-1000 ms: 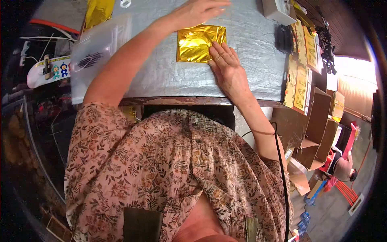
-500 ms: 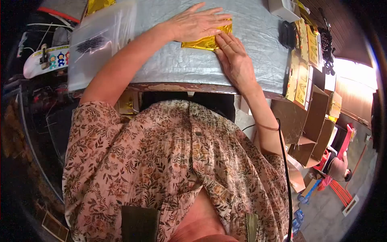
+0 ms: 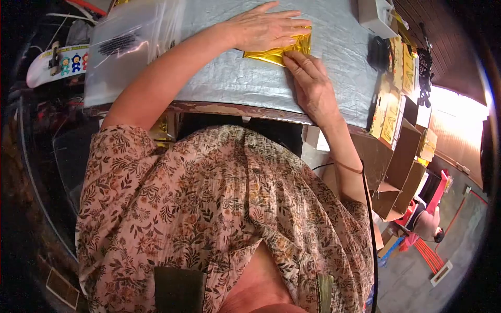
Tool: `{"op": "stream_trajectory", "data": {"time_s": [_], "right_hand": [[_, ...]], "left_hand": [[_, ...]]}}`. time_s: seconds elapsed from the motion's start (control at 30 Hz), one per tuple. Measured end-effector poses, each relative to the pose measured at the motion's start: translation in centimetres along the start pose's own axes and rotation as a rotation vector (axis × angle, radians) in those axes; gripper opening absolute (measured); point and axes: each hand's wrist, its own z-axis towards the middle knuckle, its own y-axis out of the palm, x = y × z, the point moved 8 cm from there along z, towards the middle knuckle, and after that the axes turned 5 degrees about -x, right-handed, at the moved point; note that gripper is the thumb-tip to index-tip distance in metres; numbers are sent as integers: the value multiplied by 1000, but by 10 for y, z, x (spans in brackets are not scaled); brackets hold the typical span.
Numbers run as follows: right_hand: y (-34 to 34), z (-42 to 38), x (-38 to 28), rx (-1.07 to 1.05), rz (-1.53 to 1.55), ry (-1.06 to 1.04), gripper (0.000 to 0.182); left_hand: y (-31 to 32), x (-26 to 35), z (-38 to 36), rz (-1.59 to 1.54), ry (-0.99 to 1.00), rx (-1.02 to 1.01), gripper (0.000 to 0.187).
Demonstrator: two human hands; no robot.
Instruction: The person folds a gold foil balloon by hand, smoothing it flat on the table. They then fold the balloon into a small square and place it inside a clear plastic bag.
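Observation:
A shiny gold foil packet [image 3: 269,55] lies on the silver-grey covered table [image 3: 224,86]. Flat on its upper part rests my left hand [image 3: 263,28], fingers stretched out and a little spread, pointing right. At the packet's lower right edge is my right hand [image 3: 313,86], its thumb and fingertips pressed together on the foil. The left palm and fingers hide part of the packet.
Clear plastic bags [image 3: 135,47] lie at the table's left. On the right edge are a white box [image 3: 377,18], a black object [image 3: 378,53] and yellow printed boxes [image 3: 390,112]. Open cardboard boxes [image 3: 402,172] stand beyond; another person [image 3: 425,221] is at far right.
The view has shifted slightly, so the table and packet appear a little further right. My right fingers have drawn together at the foil's lower edge; my left hand still lies flat on it.

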Motion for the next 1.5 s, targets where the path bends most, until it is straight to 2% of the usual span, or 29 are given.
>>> {"op": "stream_trajectory", "data": {"time_s": [0.1,0.23,0.3,0.33,0.4,0.43,0.5,0.53,0.6,0.63,0.7,0.8,0.93,1.23,1.3,1.33,1.4,1.5], "right_hand": [[1,2,3,-39,52,6,44],[0,0,9,-67,95,-12,42],[1,-1,10,-68,98,-11,42],[1,0,11,-68,101,-11,42],[0,0,10,-58,100,-22,41],[-1,1,9,-51,102,-33,41],[-1,0,8,-51,115,-30,41],[-2,1,10,-53,126,-25,41],[-5,2,12,-36,134,-42,41],[-5,3,12,-37,139,-45,41],[-3,0,11,-41,153,-44,41],[-2,0,13,-42,180,-71,43],[-1,0,14,-39,152,-91,45],[-1,-6,13,-54,156,-78,46],[0,-6,15,-51,152,-84,45],[-1,-5,15,-43,153,-84,45],[-1,-7,15,-32,174,-73,46],[1,-8,18,-28,209,-79,49]], "left_hand": [[-5,0,-2,-113,-17,-28,58],[8,-6,1,-84,-16,-38,58],[15,-11,5,-115,68,165,58],[14,-17,6,-108,69,167,58],[-3,-22,1,-359,197,280,60],[-15,-23,-5,-352,197,281,60],[-44,-39,-28,-395,2,433,66],[-50,-31,-41,-381,8,437,66],[-59,-16,-78,-221,-137,516,54],[-55,-9,-90,-210,-135,513,54],[-25,-2,-104,6,-336,329,61],[-9,11,-108,-11,-418,318,67],[2,16,-107,33,-430,320,66],[2,19,-104,25,-404,290,72],[-19,25,-107,10,-372,430,62],[-30,29,-106,17,-368,428,62],[-49,58,-99,192,-92,370,42],[-51,67,-83,254,4,303,38]]}}
